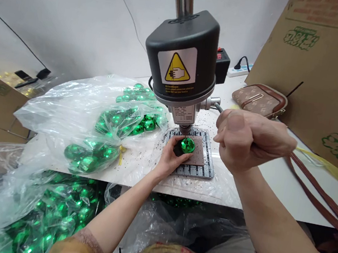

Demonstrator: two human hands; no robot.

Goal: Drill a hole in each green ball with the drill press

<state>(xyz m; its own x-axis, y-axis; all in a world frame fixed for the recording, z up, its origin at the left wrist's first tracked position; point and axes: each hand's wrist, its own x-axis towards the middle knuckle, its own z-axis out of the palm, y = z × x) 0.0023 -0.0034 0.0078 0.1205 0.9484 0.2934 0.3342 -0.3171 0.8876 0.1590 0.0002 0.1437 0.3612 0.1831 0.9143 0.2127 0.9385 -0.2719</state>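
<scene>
A bench drill press (182, 62) with a black motor cover and a yellow warning label stands in front of me. My left hand (173, 156) grips a shiny green faceted disc (188, 145), like a large plastic gem, between thumb and fingers. The disc is directly under the drill's chuck (184, 129), above a brown pad (198, 153) on the slotted metal base (194, 171). The drill tip appears to meet the disc, though the contact is too small to make out. My right hand (245, 138) is closed around the press's feed lever (218, 107), whose end the fingers hide.
Clear plastic bags of green gems lie on the white table (138, 172) at left, and another bag (51, 215) sits below its edge. Dark shavings surround the base. At right are a patterned purse (258, 100), its brown strap (318, 196) and a cardboard box (327, 81).
</scene>
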